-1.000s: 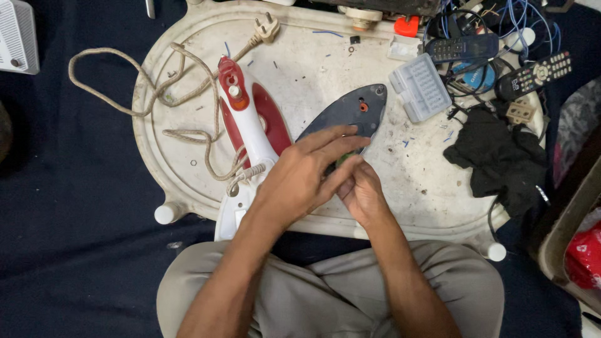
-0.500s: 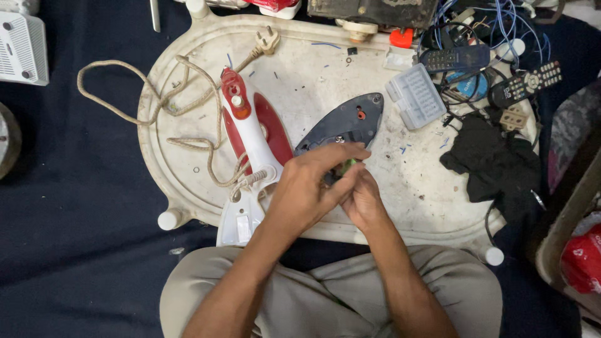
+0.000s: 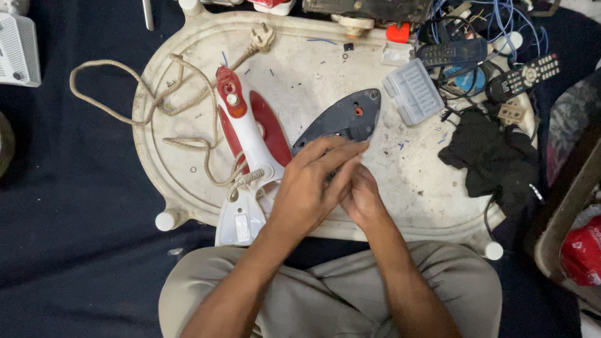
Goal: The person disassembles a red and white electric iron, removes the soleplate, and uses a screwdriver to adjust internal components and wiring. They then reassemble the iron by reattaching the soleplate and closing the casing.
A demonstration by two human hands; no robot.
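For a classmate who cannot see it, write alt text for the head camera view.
Seen from above, a person's left hand and right hand meet over the rear of a dark grey iron soleplate on a worn white tray. Beside it lie the red and white iron body and its braided cord.

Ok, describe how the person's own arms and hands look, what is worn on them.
Both forearms are bare up to the bottom edge of the picture: no sleeves, gloves or watch show. The left hand and the right hand carry no rings or bands that I can make out. The only clothing in view is beige trousers over the lap.
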